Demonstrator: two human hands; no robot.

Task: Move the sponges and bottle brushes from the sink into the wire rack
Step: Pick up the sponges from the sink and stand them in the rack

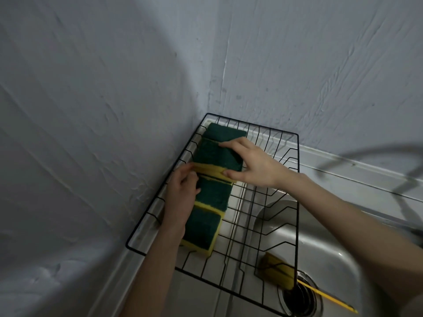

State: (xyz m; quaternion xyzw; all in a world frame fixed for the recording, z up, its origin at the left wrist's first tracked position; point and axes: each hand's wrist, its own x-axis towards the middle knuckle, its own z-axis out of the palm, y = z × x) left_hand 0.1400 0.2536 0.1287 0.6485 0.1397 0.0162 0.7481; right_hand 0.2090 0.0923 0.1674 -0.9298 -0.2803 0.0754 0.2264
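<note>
Wire rack (295, 170) sits over the sink (343, 259), tucked into the wall corner. Four green-and-yellow sponges lie in a row along the rack's wall side: far sponge (225, 131) at the corner end, second sponge (215, 156), third sponge (212, 194), near sponge (201, 229) at the front end. Right hand (254, 163) pinches the second sponge, thumb on its yellow edge and fingers (229, 144) on the green top, closed on it. Left hand (180, 195) sits at the rack's wall rim, fingers curled against the yellow edge between second and third sponge (looks like contact, a full grip I cannot tell). Likely step: squaring up the row. Still in the sink, below the rack's front corner: one yellow sponge (278, 269) by the drain (302, 294), and a thin yellow handle (327, 298) across the drain, probably a bottle brush, head not visible. So task roughly two-thirds done. Risks: pushing the second sponge too hard could shove its neighbours out of line or tip one through the wide wire gaps; leaning on the rack rim could shift the rack off the sink edge.
</note>
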